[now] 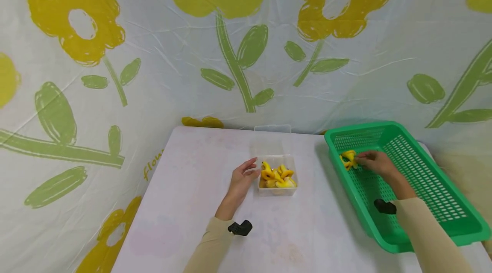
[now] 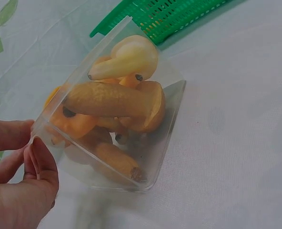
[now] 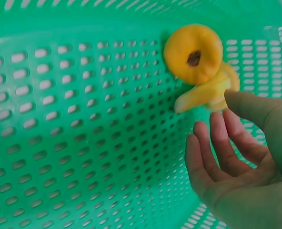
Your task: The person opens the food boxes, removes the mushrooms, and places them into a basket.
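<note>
A clear plastic box point(image 1: 277, 192) on the table holds several small yellow and orange gourds point(image 2: 110, 100). My left hand point(image 1: 241, 179) is at the box's left side; its thumb and fingers point(image 2: 45, 160) pinch the rim near a corner. My right hand point(image 1: 378, 164) reaches into a green plastic basket point(image 1: 415, 209). There, its thumb and fingertips pinch the end of a yellow gourd point(image 3: 210, 90) with a pale, narrow neck. A rounder yellow gourd point(image 3: 193, 53) with a dark spot lies against that one, beside the basket's perforated wall.
Behind the box extends its clear lid point(image 1: 272, 140), folded back toward the wall. A pale cloth covers the table point(image 1: 184, 213). A flower-printed sheet point(image 1: 165, 51) hangs at the back and left. The basket's raised rim surrounds my right hand.
</note>
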A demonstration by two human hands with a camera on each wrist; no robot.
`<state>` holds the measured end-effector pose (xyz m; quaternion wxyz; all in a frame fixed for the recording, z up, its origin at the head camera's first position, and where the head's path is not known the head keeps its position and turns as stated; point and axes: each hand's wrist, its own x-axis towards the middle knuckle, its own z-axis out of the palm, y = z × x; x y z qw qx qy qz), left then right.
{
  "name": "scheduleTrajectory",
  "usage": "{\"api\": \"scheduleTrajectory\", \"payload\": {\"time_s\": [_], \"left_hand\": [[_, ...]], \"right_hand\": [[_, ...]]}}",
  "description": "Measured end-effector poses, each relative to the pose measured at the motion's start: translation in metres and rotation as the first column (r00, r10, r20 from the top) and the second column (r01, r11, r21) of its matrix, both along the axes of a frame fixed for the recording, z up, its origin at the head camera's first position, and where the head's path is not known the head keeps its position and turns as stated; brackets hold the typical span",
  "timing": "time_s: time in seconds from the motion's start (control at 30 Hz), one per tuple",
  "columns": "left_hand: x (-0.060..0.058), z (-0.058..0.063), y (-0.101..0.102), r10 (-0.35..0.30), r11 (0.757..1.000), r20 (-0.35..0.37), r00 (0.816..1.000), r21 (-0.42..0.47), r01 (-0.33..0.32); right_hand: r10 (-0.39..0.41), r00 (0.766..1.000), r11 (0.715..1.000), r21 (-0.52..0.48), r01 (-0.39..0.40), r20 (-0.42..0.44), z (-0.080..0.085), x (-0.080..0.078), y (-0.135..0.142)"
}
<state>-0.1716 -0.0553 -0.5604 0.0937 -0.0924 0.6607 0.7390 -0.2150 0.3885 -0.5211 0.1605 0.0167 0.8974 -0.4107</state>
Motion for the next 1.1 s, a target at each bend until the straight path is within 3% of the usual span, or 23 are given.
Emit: {"api": "scheduleTrajectory", "payload": {"time_s": [0.2, 0.5, 0.77, 1.1], "left_hand": [[0.0, 0.0, -0.003, -0.001, 1.0, -0.01, 1.0, 0.0, 0.001], [0.001, 0.001, -0.004, -0.004, 1.0, 0.006, 1.0, 0.005, 0.004], [0.003, 0.003, -0.003, -0.005, 1.0, -0.014, 1.0, 0.006, 0.005], [0.003, 0.003, -0.002, -0.009, 1.0, -0.019, 1.0, 0.018, 0.01]], "right_hand": [[-0.004, 1.0, 1.0, -0.016, 0.003, -0.016, 0.018, 0.006, -0.016], [0.04, 0.99, 0.996, -0.074, -0.051, -0.138, 0.044, 0.011, -0.047], [0.049, 0.985, 0.983, -0.165, -0.077, -0.168, 0.057, 0.009, -0.074], [0.122, 0.96, 0.974, -0.153, -0.164, -0.253, 0.068, 0.014, -0.115]]}}
